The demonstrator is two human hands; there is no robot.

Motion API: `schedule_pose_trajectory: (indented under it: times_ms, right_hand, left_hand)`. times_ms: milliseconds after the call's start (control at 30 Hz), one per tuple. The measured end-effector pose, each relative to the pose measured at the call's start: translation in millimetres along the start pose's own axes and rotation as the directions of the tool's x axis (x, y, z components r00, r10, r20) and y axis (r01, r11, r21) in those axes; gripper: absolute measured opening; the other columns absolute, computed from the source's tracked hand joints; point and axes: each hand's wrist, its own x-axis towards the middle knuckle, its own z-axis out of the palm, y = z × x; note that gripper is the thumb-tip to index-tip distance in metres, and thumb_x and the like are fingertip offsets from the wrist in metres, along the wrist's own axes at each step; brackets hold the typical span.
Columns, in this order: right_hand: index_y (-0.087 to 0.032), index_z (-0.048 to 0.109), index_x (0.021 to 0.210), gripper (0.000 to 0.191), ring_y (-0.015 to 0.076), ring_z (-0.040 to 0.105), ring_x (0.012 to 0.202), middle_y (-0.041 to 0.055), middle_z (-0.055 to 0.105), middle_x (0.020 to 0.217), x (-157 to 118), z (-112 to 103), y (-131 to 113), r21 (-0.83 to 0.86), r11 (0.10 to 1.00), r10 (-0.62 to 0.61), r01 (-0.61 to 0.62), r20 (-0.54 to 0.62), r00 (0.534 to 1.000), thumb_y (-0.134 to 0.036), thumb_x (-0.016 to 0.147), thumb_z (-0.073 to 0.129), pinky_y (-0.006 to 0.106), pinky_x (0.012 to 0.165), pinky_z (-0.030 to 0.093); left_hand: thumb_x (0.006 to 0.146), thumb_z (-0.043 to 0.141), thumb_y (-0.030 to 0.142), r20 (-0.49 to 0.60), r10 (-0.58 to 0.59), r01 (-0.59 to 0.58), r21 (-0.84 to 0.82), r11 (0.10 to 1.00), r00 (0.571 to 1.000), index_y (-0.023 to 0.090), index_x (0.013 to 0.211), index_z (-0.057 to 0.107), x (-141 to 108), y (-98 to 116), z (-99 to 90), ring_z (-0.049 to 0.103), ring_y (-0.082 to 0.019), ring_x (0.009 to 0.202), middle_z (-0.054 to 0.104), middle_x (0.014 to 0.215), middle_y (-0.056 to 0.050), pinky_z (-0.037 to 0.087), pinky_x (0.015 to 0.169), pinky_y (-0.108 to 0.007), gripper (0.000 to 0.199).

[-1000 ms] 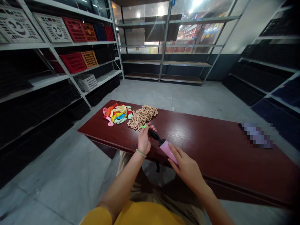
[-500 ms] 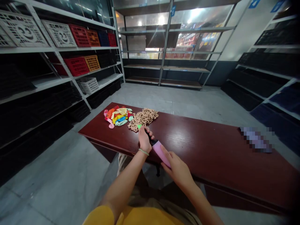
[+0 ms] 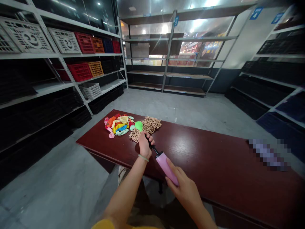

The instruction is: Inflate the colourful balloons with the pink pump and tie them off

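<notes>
Landmark: the beige pile [image 3: 152, 125] of small curved pieces, lying toward the left end of the dark red table [image 3: 205, 156]. We held the pump [image 3: 167, 169] on the near side of the beige pile, tilted, its black end toward the pile. Our left hand [image 3: 145, 147] was closed around the black end; our right hand [image 3: 183, 183] gripped the pink barrel. A short black shaft showed between them. The green balloon [image 3: 138, 126], rounded, stood out beyond our left fingers, overlapping the beige pile in our view; we could not tell whether the two touched. We recorded limp coloured balloons [image 3: 122, 120] heaped just left of the pile. A purple item [image 3: 268, 155], pixelated, lay well to its right. Crates [image 3: 79, 72] sat on shelving left of and beyond the pile.
</notes>
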Motion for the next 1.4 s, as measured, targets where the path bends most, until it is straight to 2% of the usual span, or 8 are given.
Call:
schedule_pose_trajectory:
  times_ms: [300, 567, 700, 867, 1000, 1133, 1300, 1400]
  right_hand:
    - [-0.041, 0.017, 0.154, 0.073, 0.0211, 0.071, 0.082, 0.0029, 0.068, 0.109, 21.3, 24.5, -6.8, 0.102, 0.993, -0.057, 0.055, 0.015, 0.998, -0.028, 0.090, 0.050, 0.031, 0.068, 0.059]
    - [-0.041, 0.016, 0.153, 0.070, 0.0226, 0.069, 0.097, 0.0056, 0.064, 0.119, -6.4, 2.0, 19.6, 0.123, 0.989, -0.084, 0.075, 0.065, 0.994, -0.028, 0.093, 0.049, 0.031, 0.075, 0.059]
    - [-0.041, 0.023, 0.152, 0.066, 0.0206, 0.070, 0.096, 0.0039, 0.065, 0.118, 1.6, -4.9, 32.3, 0.109, 0.993, -0.048, 0.037, 0.095, 0.994, -0.032, 0.093, 0.052, 0.028, 0.076, 0.057]
    - [-0.040, 0.034, 0.148, 0.059, 0.0203, 0.070, 0.091, 0.0026, 0.066, 0.115, 39.1, 2.0, 25.7, 0.067, 0.998, 0.001, -0.009, 0.108, 0.994, -0.033, 0.092, 0.052, 0.030, 0.079, 0.056]
    - [-0.039, 0.030, 0.150, 0.062, 0.0204, 0.069, 0.093, 0.0030, 0.066, 0.117, 50.8, 13.6, 8.6, 0.120, 0.993, -0.020, 0.007, 0.108, 0.994, -0.032, 0.093, 0.052, 0.031, 0.082, 0.055]
    - [-0.037, 0.025, 0.152, 0.063, 0.0199, 0.069, 0.092, 0.0047, 0.065, 0.114, 30.3, 17.7, 1.6, 0.137, 0.989, -0.063, 0.051, 0.086, 0.994, -0.031, 0.094, 0.049, 0.030, 0.079, 0.056]
    - [-0.036, 0.025, 0.152, 0.062, 0.0181, 0.068, 0.097, 0.0045, 0.064, 0.116, -2.8, 4.3, 10.8, 0.163, 0.983, -0.103, 0.087, 0.096, 0.990, -0.032, 0.095, 0.048, 0.027, 0.081, 0.055]
    - [-0.037, 0.025, 0.152, 0.061, 0.0179, 0.066, 0.103, 0.0044, 0.063, 0.121, -7.9, -1.6, 16.1, 0.168, 0.984, -0.082, 0.064, 0.104, 0.991, -0.034, 0.096, 0.049, 0.027, 0.084, 0.054]
  left_hand:
    - [0.087, 0.057, 0.039, 0.032, -0.048, 0.047, 0.040, 0.998, 0.998, 0.022, 0.081, 0.040, -0.1, -3.4, -22.2, 0.035, -0.006, 0.043, 0.035, 0.062, 0.007, 0.025, 0.036, -0.017, 0.025]
    - [0.087, 0.055, 0.033, 0.043, 0.009, -0.008, -0.007, 1.000, 0.999, 0.022, 0.083, 0.041, 52.3, 9.0, -13.2, 0.035, -0.005, 0.041, 0.034, 0.061, 0.008, 0.023, 0.035, -0.017, 0.018]
    - [0.086, 0.056, 0.030, 0.032, 0.045, -0.042, -0.098, 0.994, 0.998, 0.021, 0.081, 0.040, 69.2, 11.7, -16.0, 0.035, -0.005, 0.042, 0.033, 0.061, 0.008, 0.023, 0.036, -0.017, 0.019]
    - [0.087, 0.056, 0.033, 0.008, 0.007, -0.006, -0.126, 0.992, 1.000, 0.021, 0.080, 0.040, 44.4, -10.2, -19.6, 0.035, -0.005, 0.043, 0.034, 0.063, 0.007, 0.025, 0.036, -0.017, 0.021]
    - [0.087, 0.057, 0.034, 0.027, -0.048, 0.051, -0.131, 0.990, 0.998, 0.021, 0.082, 0.042, 25.3, -20.2, -22.2, 0.034, -0.005, 0.042, 0.033, 0.063, 0.007, 0.025, 0.036, -0.016, 0.021]
    - [0.086, 0.058, 0.033, 0.058, -0.043, 0.047, -0.078, 0.996, 0.997, 0.021, 0.081, 0.042, 33.7, -2.4, -24.1, 0.032, -0.005, 0.041, 0.033, 0.062, 0.007, 0.022, 0.034, -0.017, 0.021]
    - [0.086, 0.058, 0.026, 0.075, 0.049, -0.041, -0.107, 0.993, 0.996, 0.020, 0.080, 0.042, 60.6, 34.5, -22.5, 0.032, -0.005, 0.040, 0.033, 0.061, 0.007, 0.021, 0.034, -0.017, 0.018]
    - [0.086, 0.058, 0.023, 0.074, 0.055, -0.044, -0.145, 0.988, 0.996, 0.020, 0.079, 0.042, 65.5, 41.2, -20.0, 0.031, -0.005, 0.040, 0.032, 0.061, 0.008, 0.021, 0.034, -0.017, 0.018]
